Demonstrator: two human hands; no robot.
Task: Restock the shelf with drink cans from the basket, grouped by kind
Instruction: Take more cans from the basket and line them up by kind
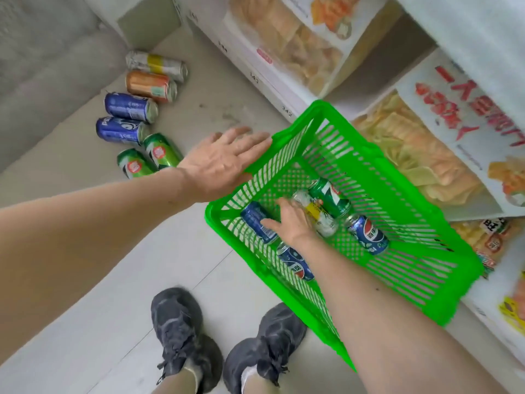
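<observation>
Reaching into the green plastic basket (420, 231) with the right hand (292, 223): the palm faces down over the cans, the thumb lies against the blue can (257, 221) near the left wall, and the fingers extend toward the white-and-yellow can (316, 216). Whether the fingers have closed on anything I cannot tell; nothing looks lifted.

Left hand (220, 163): flat, fingers spread wide, holding nothing. It hovers at the basket's far-left rim, close to or just touching it. Judgement: it is there to steady the tilted basket while the other hand picks.

Basket contents visible: the blue can, the white-and-yellow can, a green can (329, 197) touching it, a Pepsi can (368, 234) to the right, and a second Pepsi can (297, 264) partly under the right wrist. All lie on their sides.

Low shelf (227, 89), left side: six cans lie in a row on their sides, paired by kind at the near end. From far to near: a silver-and-yellow can (157, 65), an orange can (150, 86), two blue cans (129, 108) and (120, 130), and two green cans (162, 150) and (135, 166). Judgement: the grouping is under way, roughly half the stock moved; the blue can at the thumb would belong beside the blue pair.

Snack cartons (443, 155) stand to the right behind the basket. Dark shoes (177, 334) show at the bottom.
</observation>
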